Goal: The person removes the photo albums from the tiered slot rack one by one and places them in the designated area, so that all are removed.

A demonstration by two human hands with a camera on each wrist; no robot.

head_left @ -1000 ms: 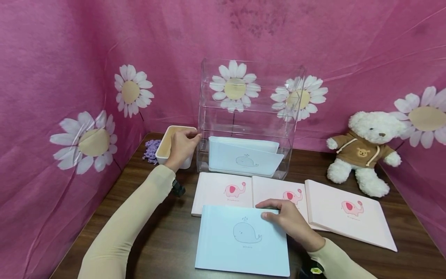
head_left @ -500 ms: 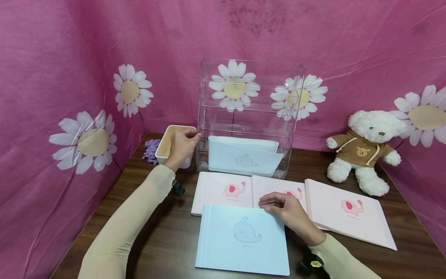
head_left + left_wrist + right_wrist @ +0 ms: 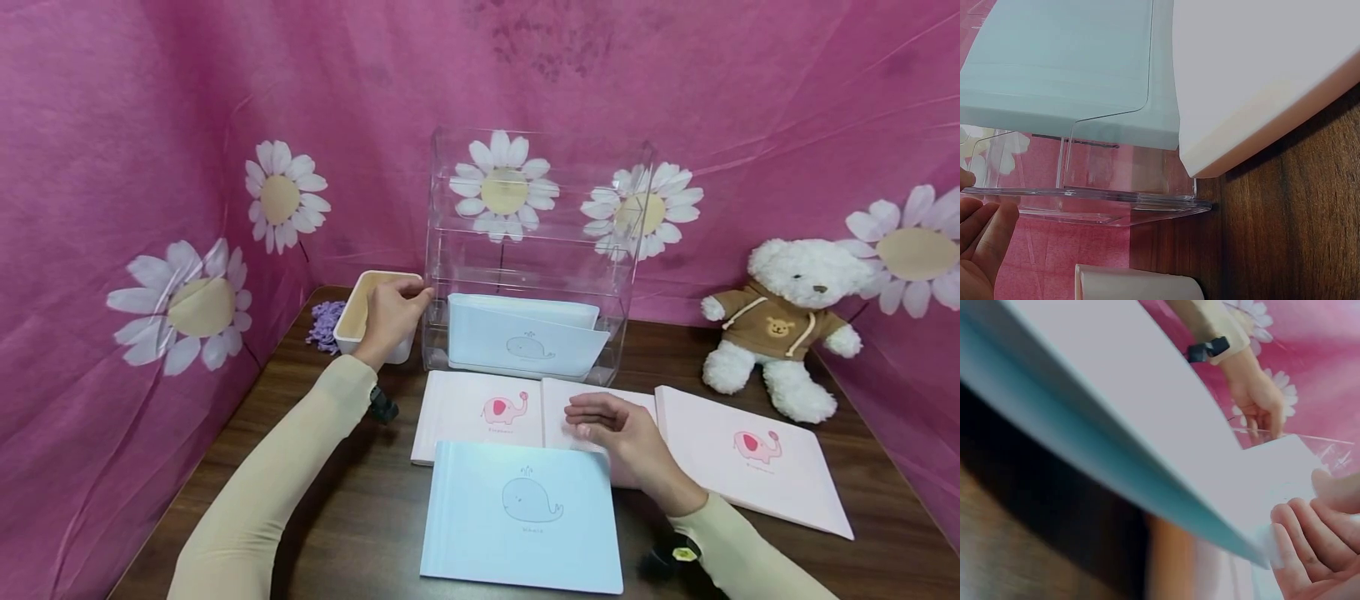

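My left hand (image 3: 393,317) pinches the left side edge of a clear acrylic rack (image 3: 1129,195), thumb on one side and fingers on the other. Pale blue whale-picture books (image 3: 517,342) stand in the rack's lowest tier, the front one tilted. On the table before me lies another blue whale book (image 3: 525,517). My right hand (image 3: 630,450), fingers loosely bent, hovers just past that book's upper right corner and holds nothing. It covers part of the middle pink elephant book (image 3: 558,408). Pink elephant books lie to the left (image 3: 457,408) and right (image 3: 750,458) of it.
Left of the rack is a white oblong bin (image 3: 352,329), with a purple fuzzy bundle (image 3: 325,325) beside it. A white teddy bear (image 3: 776,329) in a brown hoodie sits at the back right. A pink flowered cloth (image 3: 390,100) hangs behind.
My right hand has let go of the blue whale book's upper right corner and moved up and slightly right, over the middle elephant book. The left hand has stayed on the rack.
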